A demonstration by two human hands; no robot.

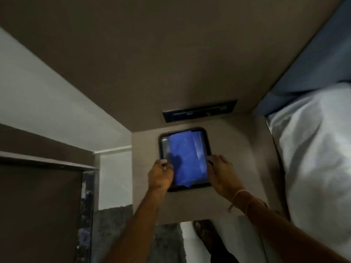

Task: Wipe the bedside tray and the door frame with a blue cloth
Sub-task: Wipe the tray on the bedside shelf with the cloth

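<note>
A dark rectangular tray (207,138) with rounded corners sits on the beige bedside table (237,149). A blue cloth (187,156) lies flat in the tray and covers most of it. My left hand (161,174) grips the tray's left rim near the front corner, with fingers curled over the edge. My right hand (221,172) holds the tray's right rim, fingertips on the edge. The dark brown door frame (47,162) stands at the left, beside a dark door (38,215).
A black switch panel (199,112) is set in the brown headboard wall just behind the tray. A white pillow (313,149) and a blue sheet (313,63) lie on the bed at the right. My foot in a sandal (204,232) shows on the floor below the table.
</note>
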